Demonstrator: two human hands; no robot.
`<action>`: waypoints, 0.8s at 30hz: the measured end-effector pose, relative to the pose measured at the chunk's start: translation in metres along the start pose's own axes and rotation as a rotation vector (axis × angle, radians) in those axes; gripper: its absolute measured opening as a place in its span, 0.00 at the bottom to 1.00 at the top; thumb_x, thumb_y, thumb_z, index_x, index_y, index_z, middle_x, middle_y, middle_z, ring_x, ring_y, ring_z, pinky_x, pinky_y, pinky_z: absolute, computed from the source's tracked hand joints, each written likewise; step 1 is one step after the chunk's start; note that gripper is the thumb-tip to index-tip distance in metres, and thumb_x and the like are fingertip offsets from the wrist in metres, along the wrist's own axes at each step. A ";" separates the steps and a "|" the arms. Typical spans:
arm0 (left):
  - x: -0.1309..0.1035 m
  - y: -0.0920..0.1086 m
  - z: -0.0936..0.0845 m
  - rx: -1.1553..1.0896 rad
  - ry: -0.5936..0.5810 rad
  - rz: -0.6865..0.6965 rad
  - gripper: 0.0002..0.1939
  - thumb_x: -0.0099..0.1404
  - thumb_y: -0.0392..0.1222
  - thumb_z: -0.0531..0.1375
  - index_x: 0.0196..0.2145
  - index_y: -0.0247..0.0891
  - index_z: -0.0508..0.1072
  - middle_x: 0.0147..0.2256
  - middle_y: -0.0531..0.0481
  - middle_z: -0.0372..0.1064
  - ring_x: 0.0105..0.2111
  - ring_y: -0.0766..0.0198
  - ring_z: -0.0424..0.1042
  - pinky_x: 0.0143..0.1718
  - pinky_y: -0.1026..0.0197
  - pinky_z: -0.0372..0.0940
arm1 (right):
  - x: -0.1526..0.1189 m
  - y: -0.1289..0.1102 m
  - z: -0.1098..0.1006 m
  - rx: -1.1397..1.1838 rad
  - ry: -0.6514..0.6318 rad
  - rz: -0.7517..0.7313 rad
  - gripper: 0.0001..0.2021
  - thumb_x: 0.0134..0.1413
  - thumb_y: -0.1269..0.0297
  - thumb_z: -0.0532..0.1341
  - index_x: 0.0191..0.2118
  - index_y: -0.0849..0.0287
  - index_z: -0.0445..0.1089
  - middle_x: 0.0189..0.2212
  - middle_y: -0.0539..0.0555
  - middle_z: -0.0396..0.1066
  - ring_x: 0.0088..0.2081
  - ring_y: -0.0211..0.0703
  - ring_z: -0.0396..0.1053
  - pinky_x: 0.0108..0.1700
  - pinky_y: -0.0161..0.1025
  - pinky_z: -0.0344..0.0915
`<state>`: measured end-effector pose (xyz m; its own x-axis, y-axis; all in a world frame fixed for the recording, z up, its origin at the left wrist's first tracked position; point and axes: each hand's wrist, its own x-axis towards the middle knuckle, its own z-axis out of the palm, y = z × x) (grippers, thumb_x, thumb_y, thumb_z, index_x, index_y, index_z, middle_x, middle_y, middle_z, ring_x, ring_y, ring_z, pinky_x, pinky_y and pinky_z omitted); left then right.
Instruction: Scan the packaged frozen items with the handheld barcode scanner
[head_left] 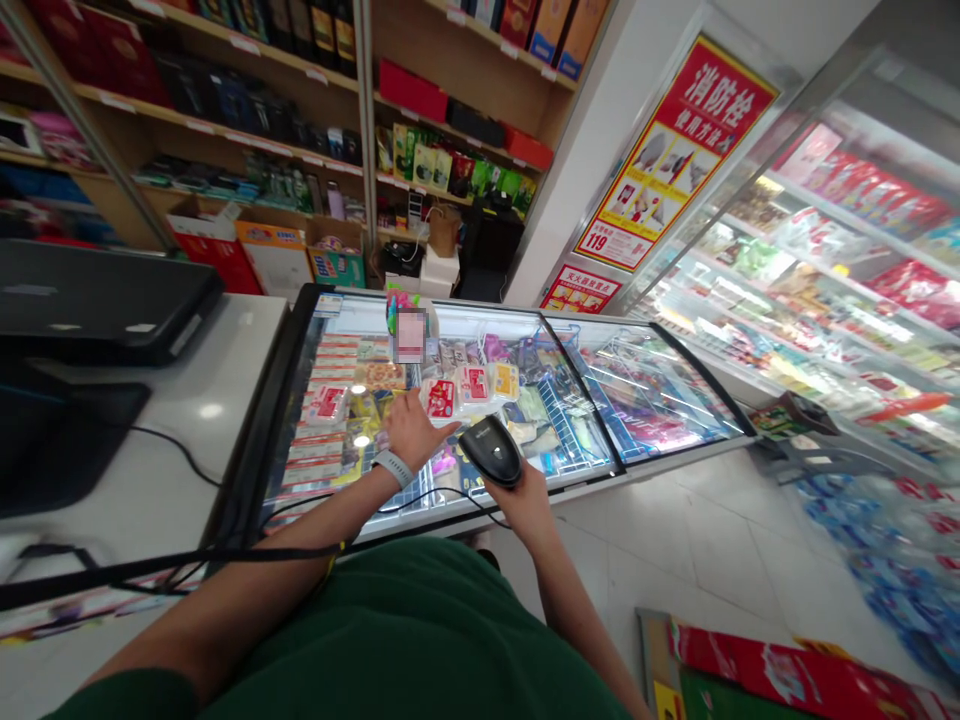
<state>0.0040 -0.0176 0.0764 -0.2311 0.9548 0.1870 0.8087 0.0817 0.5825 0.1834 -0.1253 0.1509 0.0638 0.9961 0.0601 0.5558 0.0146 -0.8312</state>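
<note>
My right hand (525,500) grips a black barcode scanner (491,452), its head pointing up and to the left over the freezer's glass top. A thin cable runs left from it. My left hand (411,430), with a light watch band at its wrist, is over the glass with the thumb stretched out and nothing seen in it. Just right of its fingertips lies a red-and-white pack (439,398). Beside that are a second red-and-white pack (472,385) and a yellow-and-white pack (504,381). Another red-and-white pack (326,403) lies further left.
The chest freezer (619,465) has sliding glass lids, with goods in wire baskets below. A counter (214,400) with black devices stands left. Behind are shelves and cartons (274,255). A lit display cooler (847,240) and bundled bottles (885,540) are on the right.
</note>
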 end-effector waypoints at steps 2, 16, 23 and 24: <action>0.001 0.000 0.004 0.008 0.001 -0.012 0.50 0.49 0.67 0.64 0.59 0.30 0.60 0.52 0.28 0.64 0.53 0.35 0.64 0.51 0.41 0.59 | 0.000 0.000 0.000 -0.004 0.008 0.006 0.11 0.43 0.65 0.65 0.37 0.61 0.74 0.29 0.52 0.77 0.32 0.47 0.74 0.35 0.37 0.67; 0.003 0.000 0.008 0.043 0.018 0.027 0.37 0.53 0.57 0.65 0.55 0.34 0.62 0.49 0.35 0.67 0.51 0.41 0.66 0.49 0.44 0.60 | 0.002 -0.006 0.000 -0.038 -0.003 -0.002 0.11 0.43 0.64 0.65 0.36 0.61 0.75 0.27 0.52 0.76 0.30 0.45 0.72 0.33 0.36 0.65; 0.002 -0.004 0.003 0.065 0.004 0.072 0.32 0.56 0.53 0.62 0.54 0.33 0.64 0.48 0.35 0.68 0.50 0.42 0.66 0.50 0.43 0.59 | 0.002 -0.007 0.001 -0.027 -0.002 -0.003 0.10 0.43 0.66 0.64 0.35 0.60 0.74 0.28 0.51 0.75 0.30 0.43 0.71 0.34 0.36 0.66; 0.002 -0.005 0.002 0.061 -0.001 0.079 0.31 0.57 0.53 0.62 0.54 0.34 0.64 0.49 0.35 0.68 0.51 0.42 0.66 0.51 0.43 0.58 | 0.002 -0.008 0.001 -0.022 -0.006 -0.002 0.10 0.43 0.66 0.64 0.35 0.60 0.74 0.28 0.51 0.76 0.30 0.43 0.71 0.34 0.36 0.67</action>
<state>0.0010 -0.0156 0.0722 -0.1652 0.9592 0.2296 0.8556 0.0236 0.5170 0.1785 -0.1234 0.1567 0.0576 0.9967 0.0578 0.5737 0.0143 -0.8190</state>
